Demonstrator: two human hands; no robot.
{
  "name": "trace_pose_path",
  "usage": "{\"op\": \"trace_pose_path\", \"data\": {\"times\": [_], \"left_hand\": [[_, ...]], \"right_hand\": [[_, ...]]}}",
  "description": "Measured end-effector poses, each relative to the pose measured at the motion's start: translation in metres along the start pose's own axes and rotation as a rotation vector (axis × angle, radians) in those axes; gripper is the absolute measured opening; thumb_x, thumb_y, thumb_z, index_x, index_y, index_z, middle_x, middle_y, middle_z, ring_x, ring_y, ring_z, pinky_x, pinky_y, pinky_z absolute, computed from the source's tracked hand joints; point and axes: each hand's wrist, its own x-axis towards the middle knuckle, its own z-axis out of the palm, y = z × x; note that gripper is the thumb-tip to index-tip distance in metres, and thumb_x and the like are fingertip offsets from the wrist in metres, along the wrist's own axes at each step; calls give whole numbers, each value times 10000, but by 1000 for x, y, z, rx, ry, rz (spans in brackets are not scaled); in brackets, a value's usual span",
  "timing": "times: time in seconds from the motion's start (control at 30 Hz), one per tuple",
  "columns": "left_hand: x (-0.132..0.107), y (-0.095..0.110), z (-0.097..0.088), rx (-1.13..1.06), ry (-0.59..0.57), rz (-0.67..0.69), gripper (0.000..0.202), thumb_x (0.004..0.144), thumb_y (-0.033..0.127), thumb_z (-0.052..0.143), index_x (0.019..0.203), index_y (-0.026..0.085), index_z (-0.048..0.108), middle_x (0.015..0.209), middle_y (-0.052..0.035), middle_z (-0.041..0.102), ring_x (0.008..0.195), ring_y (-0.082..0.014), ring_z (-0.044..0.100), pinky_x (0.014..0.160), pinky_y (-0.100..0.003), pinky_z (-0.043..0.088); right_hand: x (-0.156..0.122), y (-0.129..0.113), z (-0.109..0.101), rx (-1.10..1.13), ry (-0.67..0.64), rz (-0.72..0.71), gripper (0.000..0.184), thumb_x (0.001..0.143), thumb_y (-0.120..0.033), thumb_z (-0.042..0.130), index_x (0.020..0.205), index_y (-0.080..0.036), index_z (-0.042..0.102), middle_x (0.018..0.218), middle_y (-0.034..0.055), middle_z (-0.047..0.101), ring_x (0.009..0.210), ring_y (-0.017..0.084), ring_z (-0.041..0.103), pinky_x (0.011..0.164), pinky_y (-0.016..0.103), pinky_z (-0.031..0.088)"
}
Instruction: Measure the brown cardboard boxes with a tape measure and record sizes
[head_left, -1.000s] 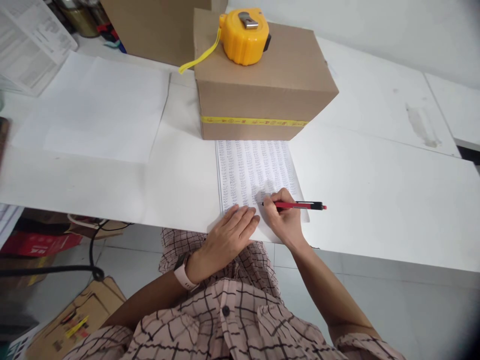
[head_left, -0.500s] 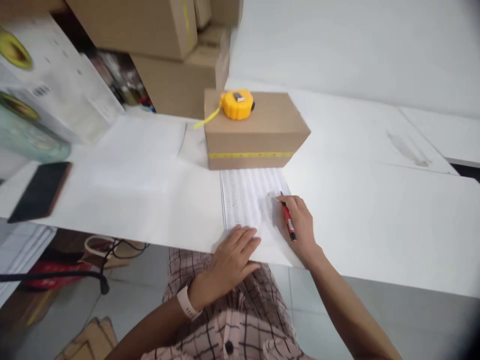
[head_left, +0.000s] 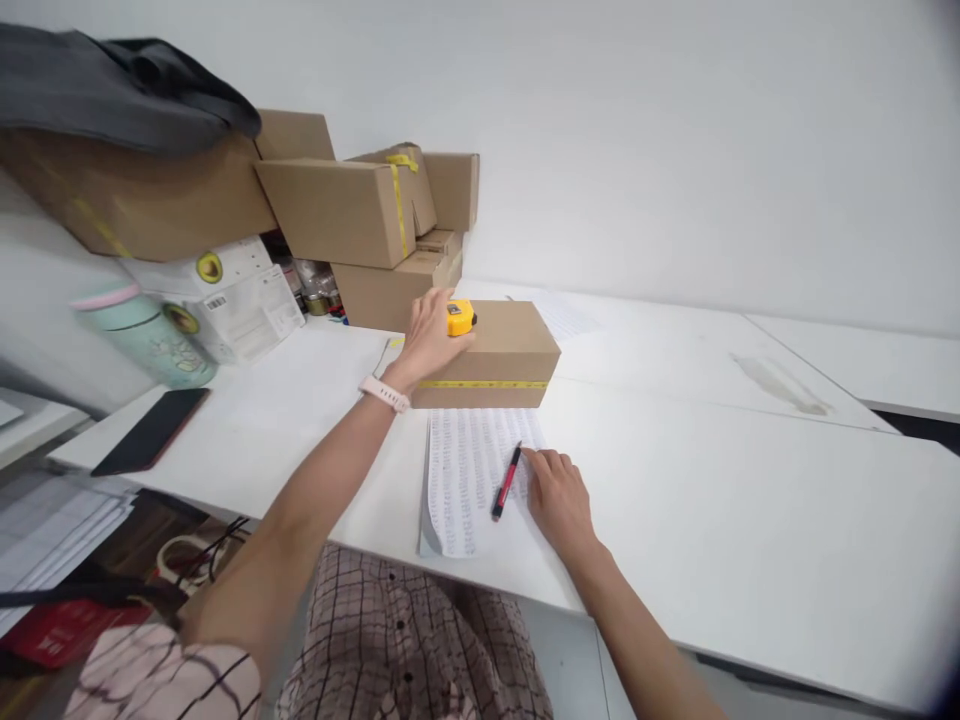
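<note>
My left hand [head_left: 433,335] reaches over the cardboard box [head_left: 510,330] with its fingers and thumb closed around a yellow tape measure [head_left: 460,317]. A short end of the yellow tape shows to the left of the wrist. In front of the box lies a stack of written sheets [head_left: 457,480], its lower left corner curled. On these sheets rests a red and black pen [head_left: 507,482], out of my grasp. My right hand [head_left: 559,495] lies just right of the pen at the sheets' edge, fingers loosely bent and holding nothing.
At the left of the white table [head_left: 720,500] are a dark phone [head_left: 152,430], a mint bottle [head_left: 154,335] and white boxes with avocado pictures [head_left: 247,305]. Stacked cartons [head_left: 337,210] stand behind, against the wall. A stain [head_left: 780,385] marks the right side.
My left hand has left the sheets and moved up onto the tape measure. My right hand has let go of the pen, which now lies on the paper. The view has tilted up.
</note>
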Motion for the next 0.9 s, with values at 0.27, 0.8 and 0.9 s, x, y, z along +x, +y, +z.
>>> {"op": "trace_pose_path", "data": {"times": [0.27, 0.8, 0.9], "left_hand": [[-2, 1, -4, -266, -144, -94, 774, 777, 537, 701, 1411, 195, 417, 1167, -104, 655, 1113, -284, 616, 969, -419, 463], [-24, 3, -39, -735, -298, -196, 586, 804, 511, 685, 1259, 188, 506, 1056, -79, 697, 862, -194, 650, 595, -255, 439], [-6, -27, -50, -681, -130, -270, 504, 777, 504, 673, 1152, 188, 555, 994, -57, 679, 768, -166, 627, 540, -231, 401]], "right_hand": [[17, -7, -35, 582, 374, 161, 239, 980, -283, 460, 1071, -229, 674, 1067, 107, 685, 1039, 255, 628, 898, 437, 522], [174, -21, -108, 1471, -102, 500, 299, 846, -432, 753, 761, -184, 608, 646, -17, 547, 557, 96, 502, 565, 220, 498], [202, 3, -101, 1307, 92, 591, 329, 862, -289, 735, 659, -196, 494, 590, -50, 440, 523, 73, 390, 489, 197, 390]]}}
